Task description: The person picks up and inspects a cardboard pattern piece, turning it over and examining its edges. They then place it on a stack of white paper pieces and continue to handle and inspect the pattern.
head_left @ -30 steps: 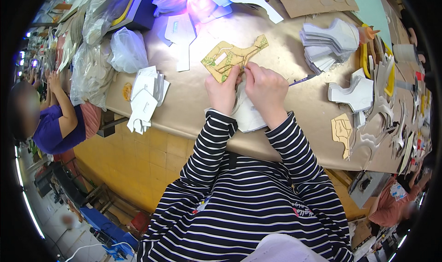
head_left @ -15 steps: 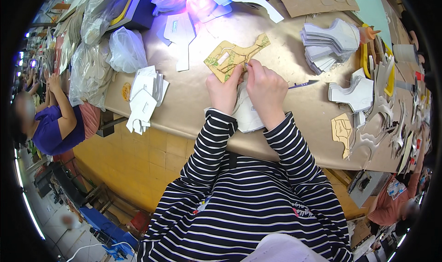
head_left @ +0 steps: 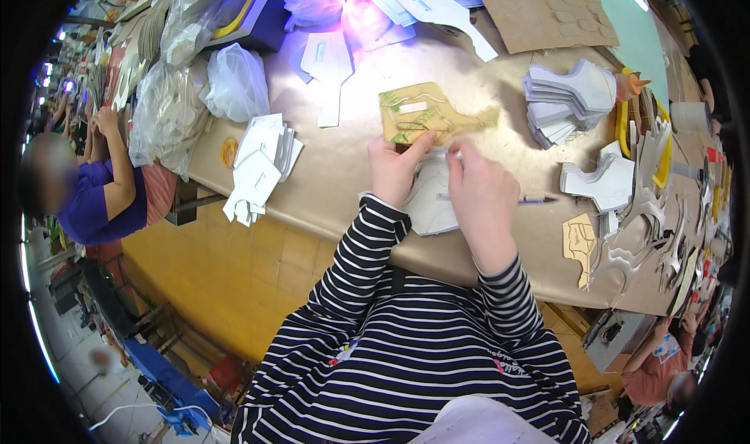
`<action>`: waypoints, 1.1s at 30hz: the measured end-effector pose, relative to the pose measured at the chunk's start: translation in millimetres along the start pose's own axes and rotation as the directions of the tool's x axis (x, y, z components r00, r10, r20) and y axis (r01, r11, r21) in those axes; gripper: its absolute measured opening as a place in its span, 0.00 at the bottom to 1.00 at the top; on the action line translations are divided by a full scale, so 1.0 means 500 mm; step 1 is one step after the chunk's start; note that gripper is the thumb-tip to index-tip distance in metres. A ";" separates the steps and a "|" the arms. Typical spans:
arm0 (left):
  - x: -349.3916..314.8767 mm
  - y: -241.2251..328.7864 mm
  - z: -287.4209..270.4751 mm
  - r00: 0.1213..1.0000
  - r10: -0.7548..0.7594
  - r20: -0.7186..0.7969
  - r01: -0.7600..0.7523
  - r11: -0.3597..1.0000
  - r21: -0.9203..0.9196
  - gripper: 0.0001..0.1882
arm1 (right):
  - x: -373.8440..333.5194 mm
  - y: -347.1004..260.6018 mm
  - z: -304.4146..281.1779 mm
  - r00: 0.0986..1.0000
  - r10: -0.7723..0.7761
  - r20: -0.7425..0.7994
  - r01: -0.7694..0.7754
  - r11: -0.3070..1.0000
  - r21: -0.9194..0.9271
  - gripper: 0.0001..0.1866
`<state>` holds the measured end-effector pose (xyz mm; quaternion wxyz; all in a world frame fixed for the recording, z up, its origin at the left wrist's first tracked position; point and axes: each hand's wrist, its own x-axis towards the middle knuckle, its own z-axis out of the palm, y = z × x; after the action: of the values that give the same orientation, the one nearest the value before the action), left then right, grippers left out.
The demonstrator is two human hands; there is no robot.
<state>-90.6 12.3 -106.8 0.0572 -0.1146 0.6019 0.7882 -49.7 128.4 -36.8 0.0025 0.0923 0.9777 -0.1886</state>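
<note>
A yellow paddle-shaped template [head_left: 416, 116] with slots and green marks is tilted up over the table. My left hand [head_left: 393, 169] pinches its near edge, thumb on top. Under and between my hands is a stack of white cut pieces [head_left: 432, 202], partly covered by them. My right hand [head_left: 483, 194] is closed by the near side of the template, its fingertips together over the top of the stack. Whatever those fingertips hold is too small to make out. A dark pen [head_left: 537, 200] lies just right of my right hand.
White cut pieces stand in piles at the left [head_left: 262, 159] and right [head_left: 570, 96]. Plastic bags [head_left: 237, 83] lie at the back left. A second yellow template [head_left: 579, 245] and offcuts [head_left: 625, 245] lie at the right. A person in purple [head_left: 105, 186] sits at the left.
The yellow template has turned clockwise and lies flatter in my left hand. My right hand has moved right and toward me, away from the template's edge. The view has shifted slightly.
</note>
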 end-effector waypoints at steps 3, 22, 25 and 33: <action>0.003 -0.003 0.000 0.999 0.007 -0.041 -0.008 1.000 -0.012 0.06 | -0.028 -0.007 -0.043 0.971 -0.002 0.241 0.018 0.998 -0.063 0.12; -0.148 0.128 0.039 1.000 0.019 0.018 -0.006 0.828 -0.561 0.33 | -0.058 0.014 -0.142 0.976 0.091 0.197 -0.216 0.367 0.905 0.06; -0.116 0.168 -0.011 0.977 0.101 0.190 0.022 0.832 -0.555 0.37 | -0.051 0.047 -0.200 0.990 -0.010 0.141 -0.110 0.568 0.816 0.06; -0.099 0.210 -0.033 0.872 -0.231 0.431 0.159 0.967 0.198 0.16 | -0.032 0.041 -0.216 0.966 -0.139 0.218 -0.023 0.793 0.608 0.09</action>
<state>-65.0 -29.5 -0.5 0.2835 0.0157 0.6172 0.7338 -27.2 184.4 56.6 0.0908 0.0331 0.8597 -0.5016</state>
